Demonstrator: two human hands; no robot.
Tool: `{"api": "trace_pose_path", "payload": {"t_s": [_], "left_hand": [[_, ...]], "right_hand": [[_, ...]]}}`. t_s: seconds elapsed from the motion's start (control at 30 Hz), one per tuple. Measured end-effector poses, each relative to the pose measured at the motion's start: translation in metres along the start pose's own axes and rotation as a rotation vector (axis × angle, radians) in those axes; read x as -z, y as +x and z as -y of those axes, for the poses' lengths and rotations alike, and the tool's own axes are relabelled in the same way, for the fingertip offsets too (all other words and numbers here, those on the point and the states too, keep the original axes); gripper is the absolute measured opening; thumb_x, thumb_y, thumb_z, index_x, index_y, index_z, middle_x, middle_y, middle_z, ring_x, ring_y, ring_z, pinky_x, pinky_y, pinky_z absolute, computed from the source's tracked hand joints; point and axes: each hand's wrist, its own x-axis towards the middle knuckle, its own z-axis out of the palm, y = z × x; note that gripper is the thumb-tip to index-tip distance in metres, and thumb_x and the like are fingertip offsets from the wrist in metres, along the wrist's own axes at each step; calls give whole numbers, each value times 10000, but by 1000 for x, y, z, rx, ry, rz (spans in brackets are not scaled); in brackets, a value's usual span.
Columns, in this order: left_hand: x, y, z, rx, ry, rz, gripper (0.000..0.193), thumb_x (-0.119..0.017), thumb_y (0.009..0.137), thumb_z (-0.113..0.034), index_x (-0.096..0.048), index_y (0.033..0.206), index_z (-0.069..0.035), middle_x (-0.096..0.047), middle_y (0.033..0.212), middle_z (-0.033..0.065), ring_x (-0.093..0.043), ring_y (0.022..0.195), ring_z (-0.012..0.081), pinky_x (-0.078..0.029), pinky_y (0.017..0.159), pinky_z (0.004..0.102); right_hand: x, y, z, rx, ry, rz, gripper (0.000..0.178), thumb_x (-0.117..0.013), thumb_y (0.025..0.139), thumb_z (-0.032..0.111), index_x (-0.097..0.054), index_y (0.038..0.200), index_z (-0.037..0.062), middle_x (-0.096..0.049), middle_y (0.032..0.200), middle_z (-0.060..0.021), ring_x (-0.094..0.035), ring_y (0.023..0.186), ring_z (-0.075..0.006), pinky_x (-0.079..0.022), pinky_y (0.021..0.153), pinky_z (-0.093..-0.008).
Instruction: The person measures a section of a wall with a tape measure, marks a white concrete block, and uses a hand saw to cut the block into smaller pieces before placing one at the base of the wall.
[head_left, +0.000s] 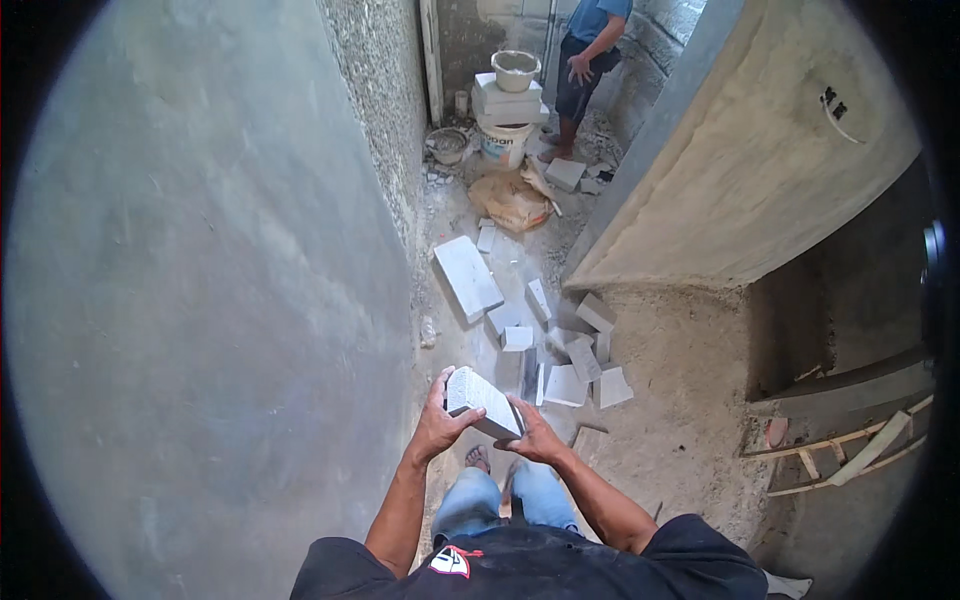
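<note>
Between my two hands, in front of my legs, I hold a pale grey lightweight concrete block (482, 398). My left hand (438, 420) grips its left end, thumb across the near side. Around the right end, the fingers of my right hand (534, 436) are closed. Just beyond the block, cut pieces of the same material lie scattered on the floor, among them a small piece (517, 338) and a broken one (613, 387). A larger whole block (468, 279) lies flat farther off, near the left wall.
A paper sack (512, 200) lies past the blocks. Behind it, a white bucket (503, 145) carries stacked blocks and a basin (516, 70). Another person (590, 60) stands at the back. A plastered wall (200, 300) rises close on my left; a wooden ladder (850, 452) lies at right.
</note>
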Motion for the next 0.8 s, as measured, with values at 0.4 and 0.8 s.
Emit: {"api": "trace_pose_path", "payload": {"t_s": [0.4,0.8], "left_hand": [[7,60,-40,-290,544,-366,950,-876,634,-247,-358,1393,-6,-473,1292,232,-481,1224,379,-400,1061,440],[40,214,-47,-161,500,-562,910,-794,666,-203,-341,1417,37,-466,1329,255,-467,1259,390,-382,1086,432]], "right_hand": [[112,82,13,-56,-16,-178,755,-756,821,226,-400,1464,54,-587,1285,-213,-614,1130,-304,-502,941,-408],[226,187,-9,-190,-24,-440,677,-725,824,226,-460,1414,26,-625,1236,-226,-636,1080,-346,-493,960,-416]]}}
